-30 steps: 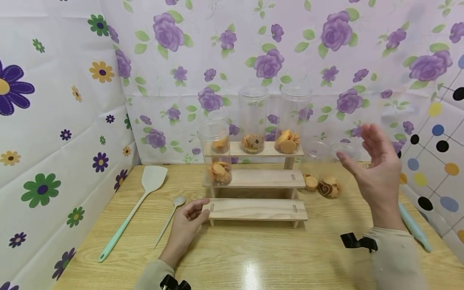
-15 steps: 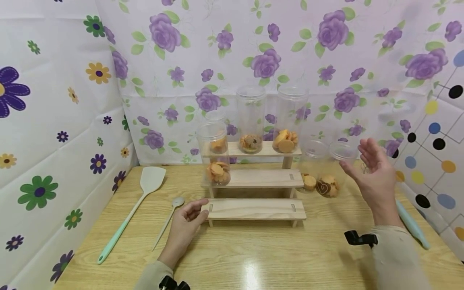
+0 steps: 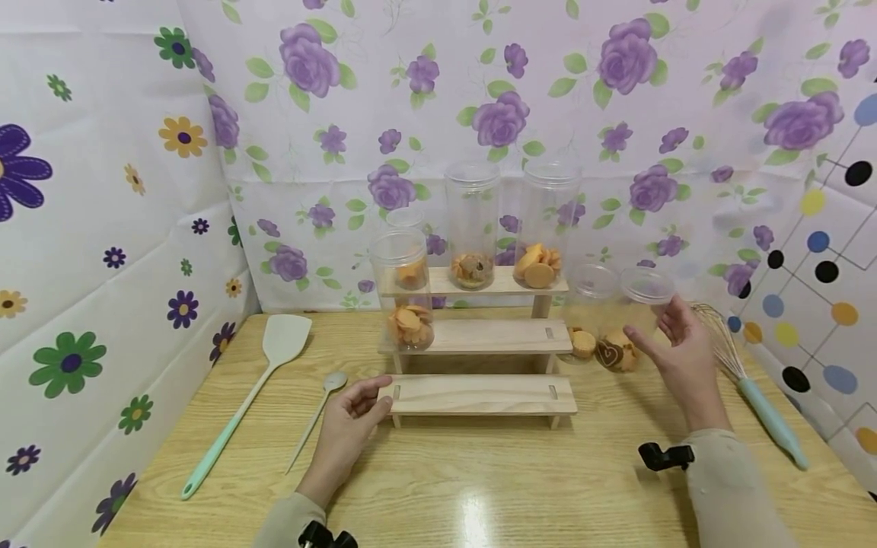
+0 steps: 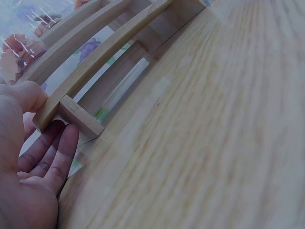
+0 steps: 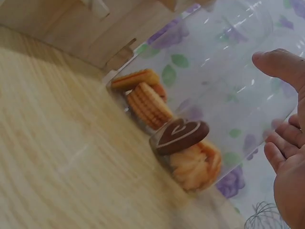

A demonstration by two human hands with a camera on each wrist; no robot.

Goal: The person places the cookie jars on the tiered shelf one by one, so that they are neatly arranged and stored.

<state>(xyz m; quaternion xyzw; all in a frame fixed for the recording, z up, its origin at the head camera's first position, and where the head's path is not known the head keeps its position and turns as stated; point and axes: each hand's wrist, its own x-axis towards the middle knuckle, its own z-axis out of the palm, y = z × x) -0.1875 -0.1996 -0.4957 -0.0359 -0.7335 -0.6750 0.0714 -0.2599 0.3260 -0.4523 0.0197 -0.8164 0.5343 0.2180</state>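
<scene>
While the left hand (image 3: 342, 426) pinches the rack (image 3: 479, 394) at its lowest step's left end, the right hand (image 3: 685, 365), thumb and fingers apart, is partly around a jar (image 3: 644, 308), contact unclear. That jar stands on the table (image 3: 534, 479), right of the rack.
</scene>
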